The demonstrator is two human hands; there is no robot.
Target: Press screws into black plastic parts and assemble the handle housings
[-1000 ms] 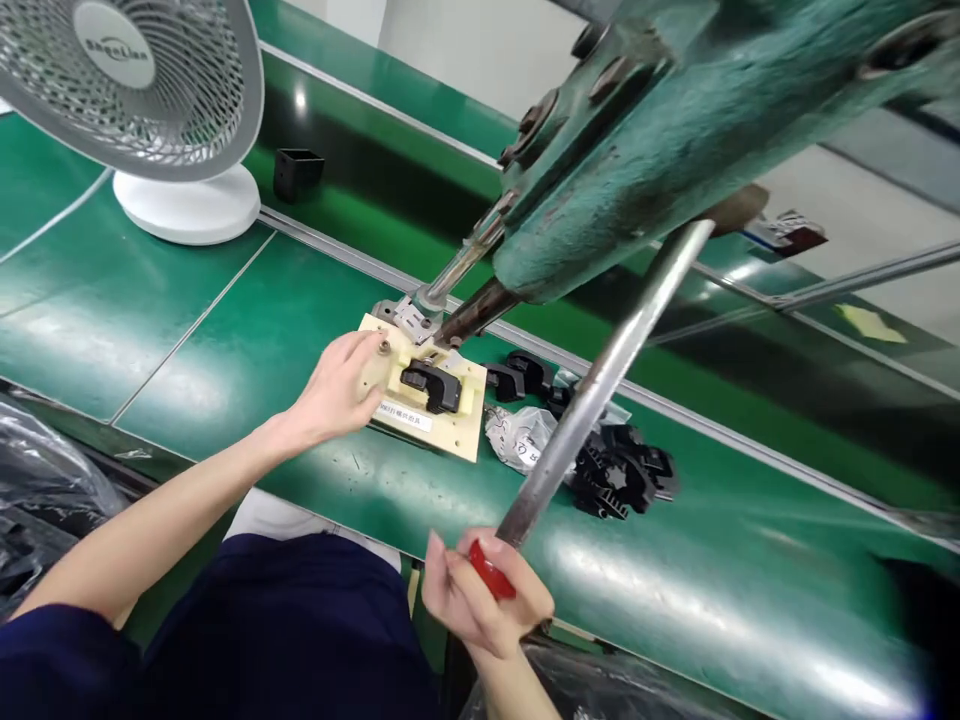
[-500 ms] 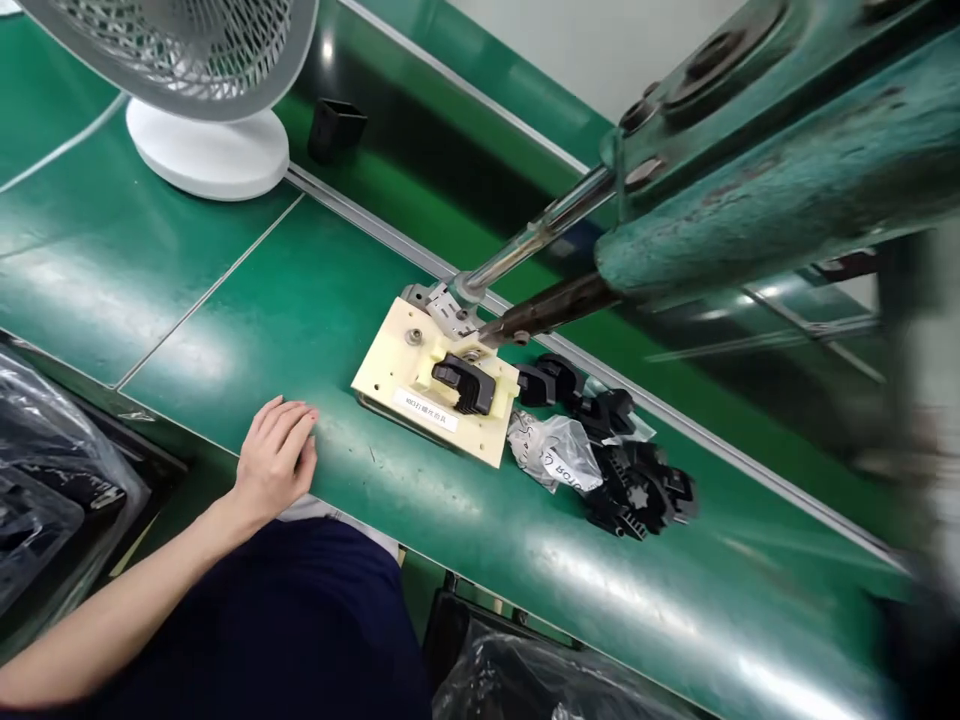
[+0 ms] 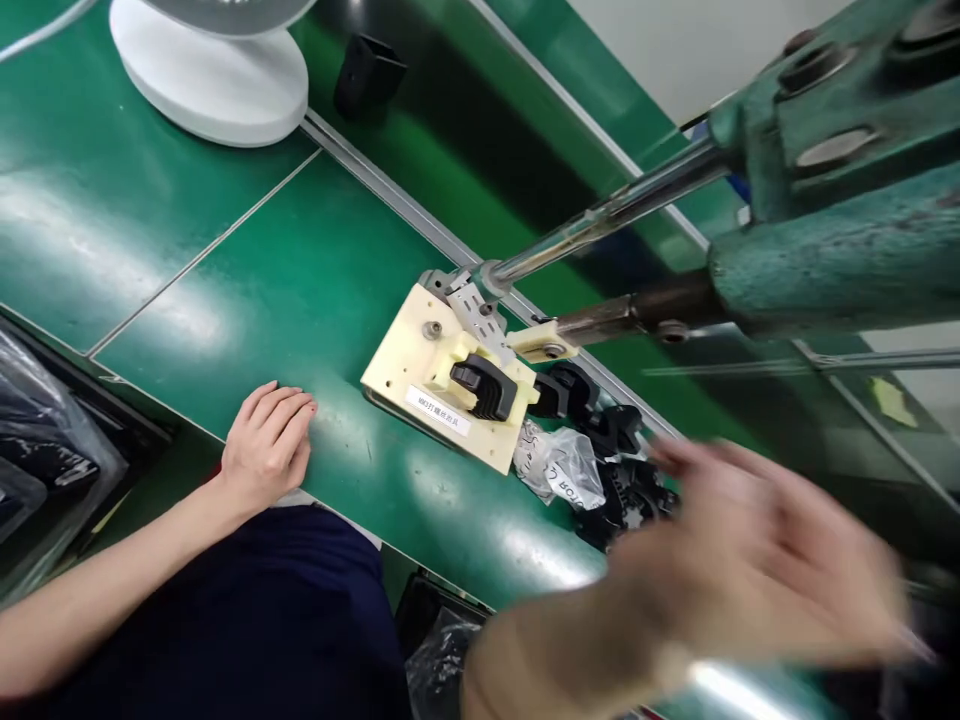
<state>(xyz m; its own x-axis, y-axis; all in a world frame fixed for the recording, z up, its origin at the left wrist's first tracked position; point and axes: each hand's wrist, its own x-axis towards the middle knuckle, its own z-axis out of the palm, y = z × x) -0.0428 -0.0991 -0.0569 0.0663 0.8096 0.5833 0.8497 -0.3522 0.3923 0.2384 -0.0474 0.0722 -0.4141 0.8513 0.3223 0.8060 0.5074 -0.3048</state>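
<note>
Half a second ago the right hand [image 3: 780, 565] could not be made out; now it sweeps across the lower right, to the right of and nearer than the cream fixture plate [image 3: 405, 352]. The left hand [image 3: 268, 442] has stayed resting on the green bench [image 3: 247, 315]. Above the plate, the press [image 3: 840, 250] has shifted further right in view.

Nearest, the right hand and forearm are smeared by motion; whether the fingers are spread or closed, or hold anything, cannot be told. It hides the right end of a heap of black parts [image 3: 626, 500], and contact with them is unclear. The left hand lies palm down, fingers loosely curled, with nothing visible in its grasp, left of the plate and nearer than it. The hands are well apart.

Between and beyond them, a black molded part [image 3: 487, 388] sits in the plate's raised holder, touched by neither hand. Just right of the plate is a clear plastic bag [image 3: 566, 468], its printing only partly legible, then the black parts.

Over the plate's far right corner, a cream block [image 3: 547, 342] caps the press's dark rod; the press runs off the right edge. Far left of the plate, a white fan base [image 3: 217, 75] shows, its head cut off above.
</note>
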